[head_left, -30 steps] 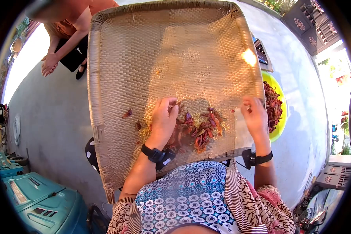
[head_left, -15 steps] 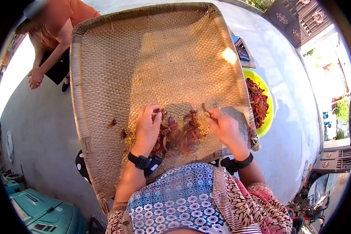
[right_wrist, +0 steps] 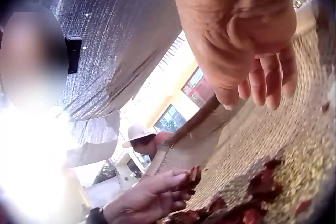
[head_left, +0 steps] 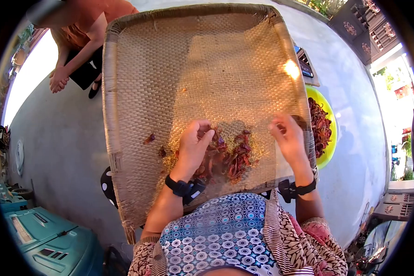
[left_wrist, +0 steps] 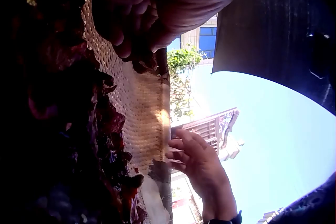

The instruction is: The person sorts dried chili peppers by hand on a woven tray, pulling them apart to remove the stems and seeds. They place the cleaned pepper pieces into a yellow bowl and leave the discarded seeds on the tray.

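A big woven tray (head_left: pixel 108 92) lies across my lap, with a pile of dried red chillies (head_left: pixel 232 158) at its near middle. My left hand (head_left: pixel 195 140) rests on the pile's left side, fingers curled. In the right wrist view this left hand (right_wrist: pixel 142 200) pinches a red chilli (right_wrist: pixel 193 175). My right hand (head_left: pixel 287 135) is raised by the tray's right rim, beside a yellow bowl (head_left: pixel 329 156) of chillies (head_left: pixel 319 124). Its fingers (right_wrist: pixel 262 85) hang loosely, and whether they hold anything is hidden.
Another person in an orange top (head_left: pixel 78 41) bends over at the far left on the concrete ground (head_left: pixel 60 138). Teal bins (head_left: pixel 46 234) stand at the near left. A dark flat object (head_left: pixel 304 64) lies beyond the bowl, and carved wooden furniture (head_left: pixel 368 32) stands at the far right.
My right hand has left the chilli pile and moved right and up to the tray's rim near the yellow bowl. The left hand stays on the pile.
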The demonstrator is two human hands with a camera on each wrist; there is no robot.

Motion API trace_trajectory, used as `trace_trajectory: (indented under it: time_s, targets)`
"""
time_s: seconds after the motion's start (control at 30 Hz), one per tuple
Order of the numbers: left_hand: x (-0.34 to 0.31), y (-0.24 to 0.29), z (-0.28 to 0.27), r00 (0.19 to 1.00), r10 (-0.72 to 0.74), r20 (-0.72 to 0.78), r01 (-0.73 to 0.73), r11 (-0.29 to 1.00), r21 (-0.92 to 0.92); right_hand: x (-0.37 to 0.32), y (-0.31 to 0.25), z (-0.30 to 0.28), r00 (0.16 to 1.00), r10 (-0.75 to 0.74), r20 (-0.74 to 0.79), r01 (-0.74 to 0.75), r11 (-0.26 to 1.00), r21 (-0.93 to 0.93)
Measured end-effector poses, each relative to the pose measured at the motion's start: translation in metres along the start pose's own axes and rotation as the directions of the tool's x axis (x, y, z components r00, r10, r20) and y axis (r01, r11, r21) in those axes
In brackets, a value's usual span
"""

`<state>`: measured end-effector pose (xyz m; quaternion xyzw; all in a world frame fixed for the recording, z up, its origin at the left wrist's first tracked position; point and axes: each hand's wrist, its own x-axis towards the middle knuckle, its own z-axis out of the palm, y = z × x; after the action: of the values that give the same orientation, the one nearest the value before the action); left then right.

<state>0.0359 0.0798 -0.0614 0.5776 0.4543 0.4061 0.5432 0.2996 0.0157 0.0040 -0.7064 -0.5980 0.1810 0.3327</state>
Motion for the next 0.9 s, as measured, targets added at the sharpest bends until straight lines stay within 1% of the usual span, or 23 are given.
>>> trace_trajectory:
  time_s: [0.03,0.07,0.13,0.23,0.33,0.43,0.53,0.6,0.63,0.67,0.7,0.73,0.77,0.8,0.83,0.87,0.9]
  targets:
    - [-0.001,0.003,-0.001,0.999,-0.012,0.030,0.012,1.000,0.010,-0.005,-0.011,0.019,0.995,-0.029,0.099,0.021,0.997,0.080]
    - [-0.001,0.003,-0.001,0.997,-0.051,0.060,0.055,0.997,-0.061,-0.008,-0.021,0.037,0.978,-0.067,0.195,0.035,0.986,0.163]
    - [-0.003,0.004,0.000,0.985,-0.124,0.121,0.146,0.970,-0.196,-0.009,-0.043,0.060,0.946,-0.004,0.326,-0.135,0.905,0.402]
    - [-0.003,0.004,0.000,0.982,-0.125,0.143,0.155,0.961,-0.227,-0.006,-0.042,0.087,0.926,0.011,0.378,-0.251,0.766,0.591]
    - [-0.001,0.001,-0.002,0.977,-0.113,0.179,0.151,0.965,-0.214,-0.006,-0.041,0.090,0.899,0.024,0.438,-0.327,0.703,0.632]
    - [-0.002,0.007,-0.003,0.959,-0.144,0.242,0.199,0.955,-0.220,-0.010,-0.031,0.094,0.893,0.070,0.445,-0.361,0.701,0.615]
    - [-0.005,0.006,0.003,0.970,-0.116,0.212,0.164,0.961,-0.222,-0.012,-0.031,0.078,0.924,0.096,0.370,-0.295,0.794,0.531]
    - [-0.003,0.003,0.002,0.978,-0.067,0.199,0.091,0.989,-0.113,-0.009,-0.020,0.056,0.984,0.070,0.164,-0.130,0.912,0.388]
    - [-0.003,0.001,0.001,0.980,-0.043,0.194,0.056,0.997,-0.059,-0.006,-0.012,0.042,0.997,0.039,0.062,-0.056,0.954,0.295]
    - [-0.003,-0.001,0.001,0.983,-0.015,0.183,0.013,1.000,0.013,-0.001,-0.003,0.027,0.998,0.024,-0.064,-0.006,0.967,0.254]
    - [-0.004,-0.003,0.002,0.985,0.013,0.175,-0.028,0.996,0.085,0.004,0.006,0.010,0.982,0.003,-0.189,0.037,0.978,0.207]
    - [-0.005,-0.004,0.002,0.985,0.041,0.169,-0.068,0.985,0.157,0.009,0.011,-0.011,0.957,-0.066,-0.284,0.084,0.995,0.052]
    - [-0.005,-0.002,0.002,0.978,0.047,0.205,-0.085,0.981,0.177,0.014,0.018,-0.032,0.919,-0.148,-0.365,0.117,0.987,-0.107]
    - [-0.005,0.002,0.001,0.970,0.054,0.239,-0.102,0.975,0.196,0.019,0.038,-0.048,0.889,-0.165,-0.427,0.092,0.978,-0.186]
    - [-0.006,0.004,0.000,0.960,0.060,0.272,-0.122,0.969,0.215,0.022,0.055,-0.061,0.875,-0.098,-0.473,0.047,0.992,-0.120]
    - [-0.006,0.002,-0.001,0.961,0.104,0.256,-0.182,0.936,0.302,0.023,0.059,-0.068,0.839,-0.158,-0.520,-0.033,0.940,-0.340]
    - [-0.006,-0.001,-0.001,0.958,0.151,0.245,-0.239,0.890,0.388,0.023,0.060,-0.074,0.802,-0.230,-0.552,-0.128,0.836,-0.534]
